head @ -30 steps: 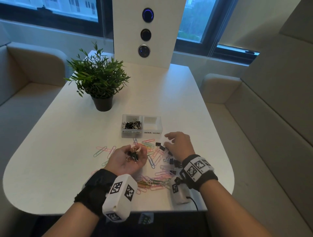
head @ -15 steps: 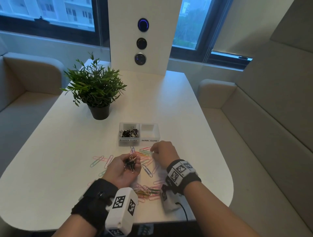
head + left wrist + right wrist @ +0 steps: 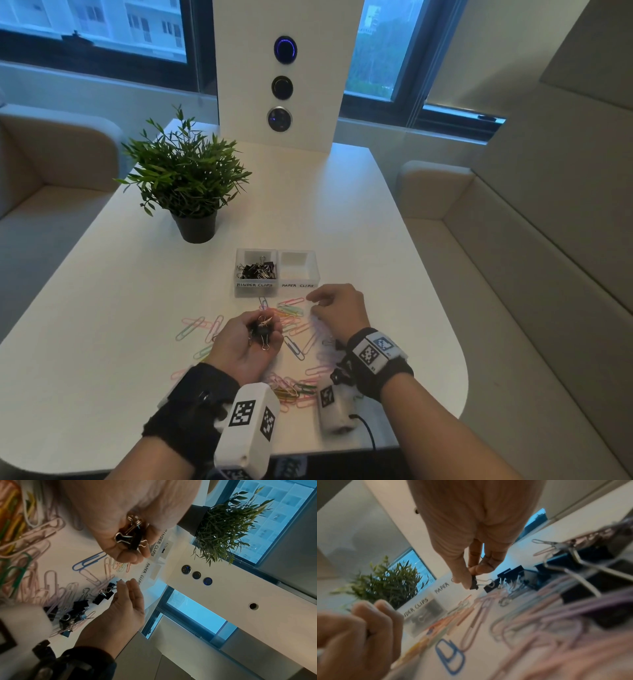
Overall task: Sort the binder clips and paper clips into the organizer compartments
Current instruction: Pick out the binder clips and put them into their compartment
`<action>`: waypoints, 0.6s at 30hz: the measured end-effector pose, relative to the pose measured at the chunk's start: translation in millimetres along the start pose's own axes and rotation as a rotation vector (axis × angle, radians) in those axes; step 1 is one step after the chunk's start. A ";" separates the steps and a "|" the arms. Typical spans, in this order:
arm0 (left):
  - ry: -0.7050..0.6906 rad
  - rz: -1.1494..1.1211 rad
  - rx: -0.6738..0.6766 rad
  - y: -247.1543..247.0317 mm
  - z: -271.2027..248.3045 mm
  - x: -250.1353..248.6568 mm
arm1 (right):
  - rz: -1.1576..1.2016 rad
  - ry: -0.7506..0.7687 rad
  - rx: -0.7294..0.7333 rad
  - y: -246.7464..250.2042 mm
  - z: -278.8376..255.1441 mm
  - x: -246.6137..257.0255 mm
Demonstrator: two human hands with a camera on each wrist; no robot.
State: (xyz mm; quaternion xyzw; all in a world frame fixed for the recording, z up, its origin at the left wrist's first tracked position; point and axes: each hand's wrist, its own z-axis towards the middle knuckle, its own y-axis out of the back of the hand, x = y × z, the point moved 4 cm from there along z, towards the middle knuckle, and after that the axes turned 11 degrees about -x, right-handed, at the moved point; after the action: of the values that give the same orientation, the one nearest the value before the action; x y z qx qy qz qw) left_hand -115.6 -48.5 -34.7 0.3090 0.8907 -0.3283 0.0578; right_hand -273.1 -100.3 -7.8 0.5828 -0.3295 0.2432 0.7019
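My left hand [image 3: 263, 329] lies palm up over the table, fingers curled round several black binder clips [image 3: 132, 536]. To its right, my right hand [image 3: 313, 305] is palm down just in front of the organizer [image 3: 278, 255]. In the right wrist view its thumb and fingertips pinch one small black binder clip [image 3: 473, 584] at the table surface. The organizer's left compartment, labelled BINDER CLIPS, holds black binder clips [image 3: 257, 270]; the PAPER CLIPS compartment [image 3: 298, 270] looks empty. Coloured paper clips [image 3: 291, 311] lie scattered around both hands. More loose binder clips [image 3: 80, 605] lie under my right wrist.
A potted plant [image 3: 186, 181] stands behind and left of the organizer. A white panel with round buttons [image 3: 282, 87] rises at the table's far end. A heap of paper clips [image 3: 291, 390] lies near the front edge of the table [image 3: 102, 342]. Sofas flank both sides.
My right hand has shifted left, closer in front of the PAPER CLIPS compartment, and its fingers have closed on a binder clip. The left hand keeps its clips, barely moving.
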 end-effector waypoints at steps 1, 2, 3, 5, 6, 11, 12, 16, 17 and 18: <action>-0.003 -0.011 0.002 -0.4 0.8 0.4 | 0.036 -0.011 -0.011 2.2 -0.1 -0.9; -0.007 -0.017 0.005 -1.2 0.9 0.6 | 0.076 -0.024 -0.027 4.7 -0.5 -1.3; -0.013 -0.020 0.008 -1.5 0.9 0.5 | 0.119 -0.040 -0.051 7.3 -1.7 -1.1; -0.027 -0.029 0.013 -2.7 0.1 -0.1 | 0.185 -0.059 -0.107 12.1 -3.5 0.8; -0.034 -0.032 0.013 -3.2 0.0 -0.3 | 0.207 -0.058 -0.130 14.0 -4.6 2.8; -0.046 -0.054 0.039 -10.1 0.6 2.0 | 0.375 -0.026 -0.135 20.8 -11.3 25.8; -0.034 -0.063 0.058 -13.8 -1.0 3.4 | 0.411 -0.007 -0.093 19.7 -13.5 32.7; -0.001 -0.125 0.141 -26.7 -2.8 7.7 | 0.375 0.089 0.074 13.7 -19.0 48.9; 0.012 -0.134 0.144 -28.0 -2.7 9.0 | 0.343 0.101 0.057 16.4 -17.0 46.9; 0.025 -0.129 0.138 -28.3 -2.1 10.3 | 0.297 0.103 0.014 20.7 -13.2 42.2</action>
State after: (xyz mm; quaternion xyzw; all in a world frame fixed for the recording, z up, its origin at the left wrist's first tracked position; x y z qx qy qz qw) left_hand -140.3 -58.8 -20.6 0.2584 0.8848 -0.3878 0.0038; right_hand -257.7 -85.1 35.9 0.5194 -0.3740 0.3760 0.6701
